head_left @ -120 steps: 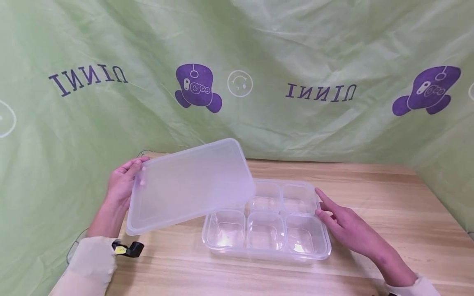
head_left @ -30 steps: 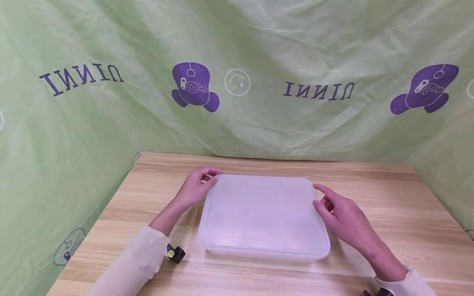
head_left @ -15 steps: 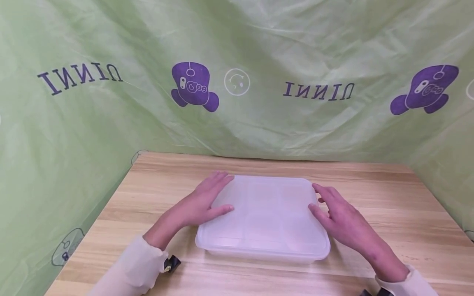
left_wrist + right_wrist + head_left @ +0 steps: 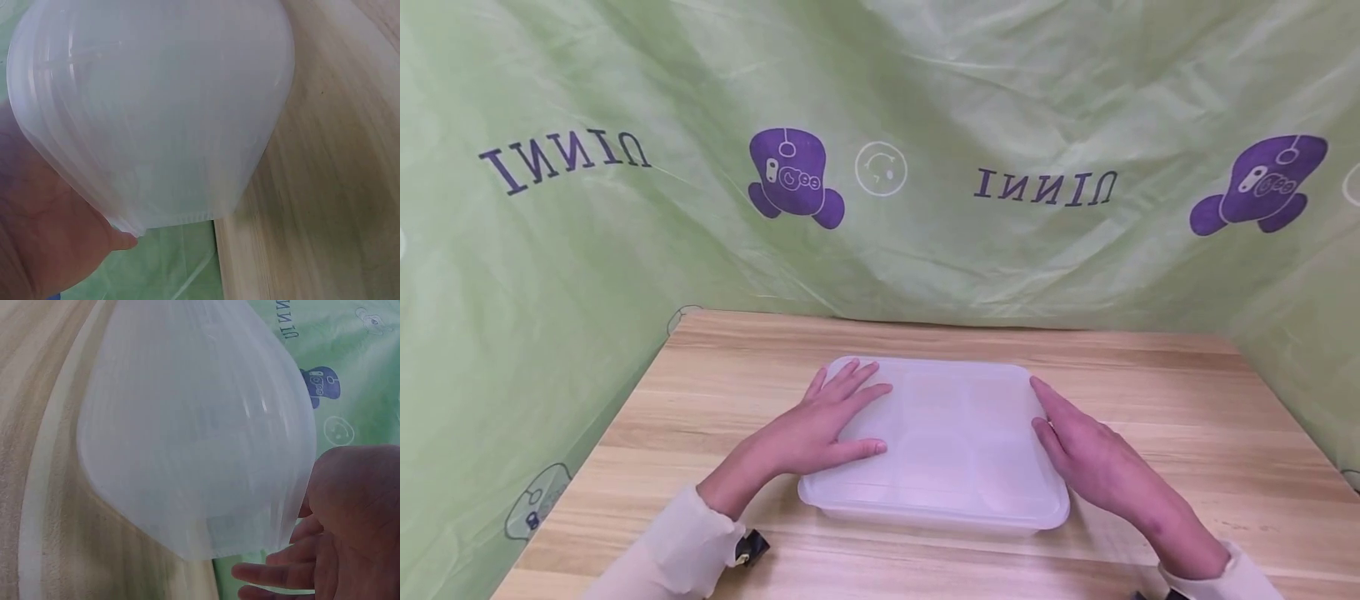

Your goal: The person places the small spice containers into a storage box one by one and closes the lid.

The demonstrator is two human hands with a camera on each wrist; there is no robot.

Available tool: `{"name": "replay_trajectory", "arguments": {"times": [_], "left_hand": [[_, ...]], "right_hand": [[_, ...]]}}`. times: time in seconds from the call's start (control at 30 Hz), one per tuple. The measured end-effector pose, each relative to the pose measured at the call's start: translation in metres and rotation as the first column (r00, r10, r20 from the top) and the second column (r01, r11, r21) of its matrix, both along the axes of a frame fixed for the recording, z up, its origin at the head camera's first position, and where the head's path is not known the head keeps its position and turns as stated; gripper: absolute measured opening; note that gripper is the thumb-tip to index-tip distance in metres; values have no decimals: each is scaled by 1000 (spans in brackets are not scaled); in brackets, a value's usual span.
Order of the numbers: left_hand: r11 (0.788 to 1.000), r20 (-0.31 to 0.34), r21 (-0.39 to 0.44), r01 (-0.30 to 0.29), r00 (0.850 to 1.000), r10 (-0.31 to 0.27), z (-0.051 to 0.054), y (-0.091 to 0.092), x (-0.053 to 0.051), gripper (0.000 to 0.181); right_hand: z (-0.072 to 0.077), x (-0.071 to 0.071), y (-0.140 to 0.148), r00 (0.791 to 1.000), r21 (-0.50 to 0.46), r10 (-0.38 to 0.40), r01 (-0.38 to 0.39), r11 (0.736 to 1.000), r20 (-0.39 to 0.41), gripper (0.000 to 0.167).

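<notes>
A frosted plastic lid (image 4: 955,442) covers the clear box (image 4: 925,523) on the table; through it the compartments show only faintly. Across the lid's left part lies my left hand (image 4: 820,429), its fingers spread and straight. My right hand (image 4: 1093,458) is at the right edge, fingers extended along the side and thumb near the rim. In the left wrist view the box's side wall (image 4: 162,125) fills the middle, the hand at its upper edge. The right wrist view shows the fingers (image 4: 275,575) loosely extended beside the box wall (image 4: 194,437).
The box stands on a wood-grain table (image 4: 737,358). A green curtain (image 4: 925,267) with purple figures hangs behind it and along the sides. A small black device (image 4: 751,547) sits at the left sleeve cuff.
The lid, earlier held raised at the left, now lies over the box. My left hand has gone from the back left corner onto the lid's top. My right hand's fingers have straightened.
</notes>
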State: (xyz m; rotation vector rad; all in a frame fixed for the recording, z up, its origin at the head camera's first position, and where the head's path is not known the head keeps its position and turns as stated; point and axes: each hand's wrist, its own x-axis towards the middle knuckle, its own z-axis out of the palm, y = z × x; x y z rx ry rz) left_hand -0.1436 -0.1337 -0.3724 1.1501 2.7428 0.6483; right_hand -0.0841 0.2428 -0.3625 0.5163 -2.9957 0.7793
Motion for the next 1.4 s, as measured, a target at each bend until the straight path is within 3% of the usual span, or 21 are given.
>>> {"name": "replay_trajectory", "arguments": {"times": [0.53,0.73,0.83,0.9,1.0,1.1,1.27,1.4], "left_hand": [[999,-134,41,-15,991,21,-10,1,-2,64],[999,-114,39,-15,993,19,-11,1,-3,64],[1000,-112,8,-6,994,7,-7,0,0,66],[999,-121,-30,21,992,-24,-3,1,5,69],[992,-127,-89,92,987,-103,4,4,13,76],[979,-121,-132,153,978,-169,8,9,19,82],[968,-147,-191,166,970,-195,8,14,20,85],[962,-168,-217,168,964,-206,2,15,19,85]], "right_hand": [[-10,-5,2,997,30,62,-60,998,-40,59],[-8,-4,5,998,35,54,-55,998,8,65],[-7,-1,6,996,42,93,-92,995,-15,73],[-8,1,5,983,59,169,-165,985,-78,78],[-9,4,1,931,129,314,-294,947,-188,83],[-8,5,-5,892,173,389,-355,919,-230,83],[-9,2,-14,894,200,395,-355,913,-213,81],[-15,-3,-19,879,243,412,-356,902,-240,80]]}}
